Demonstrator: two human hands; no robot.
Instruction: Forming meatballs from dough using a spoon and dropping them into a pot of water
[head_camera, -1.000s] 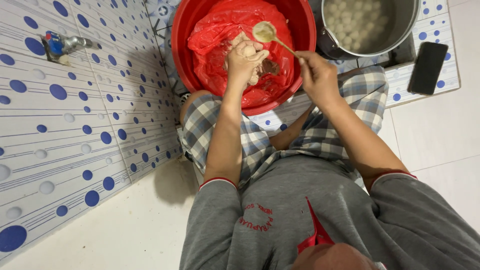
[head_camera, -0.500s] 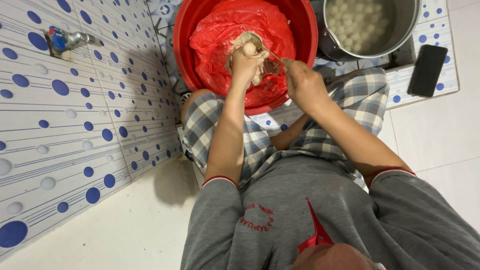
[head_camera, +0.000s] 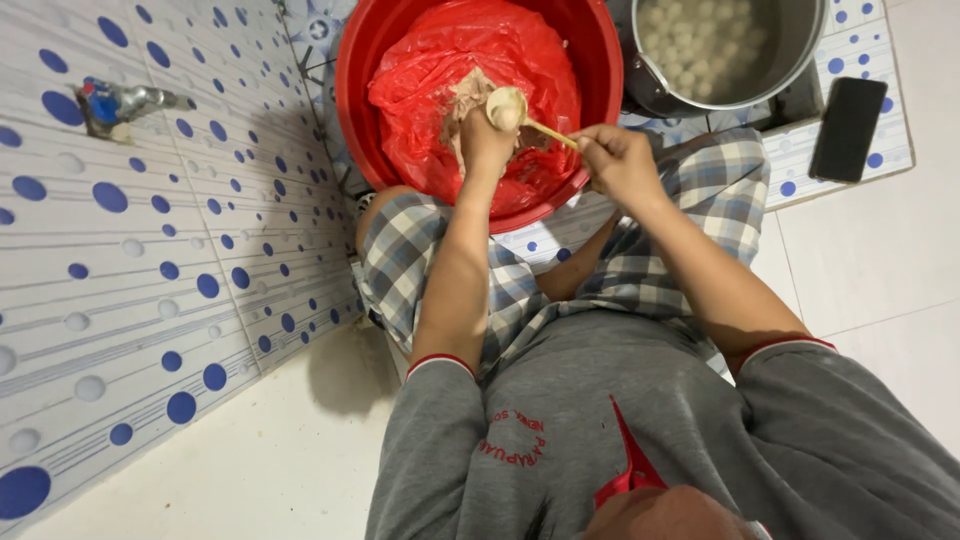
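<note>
We look down on a white tiled floor that meets a wall of white tiles dotted with blue circles, where a metal tap with a blue handle juts out near the top left. We sit low on the floor in a grey shirt and checked shorts, knees apart, with a big red basin just ahead of them. The basin is lined with a red plastic sheet, and a mass of pale brownish paste lies on the sheet near the middle.

Our left hand is inside the basin, clenched around a lump of that paste, so that a round blob sits at the top of the fist. Our right hand hovers over the basin's near rim, its fingers pinched around the handle of a spoon. The spoon's bowl rests right on top of the left fist, touching the blob of paste.

Just to the right of the basin stands a metal pot, filled with many small pale balls lying in liquid. Further right, a black phone lies flat on a low ledge tiled in the same blue-dotted pattern, well apart from both hands.
</note>
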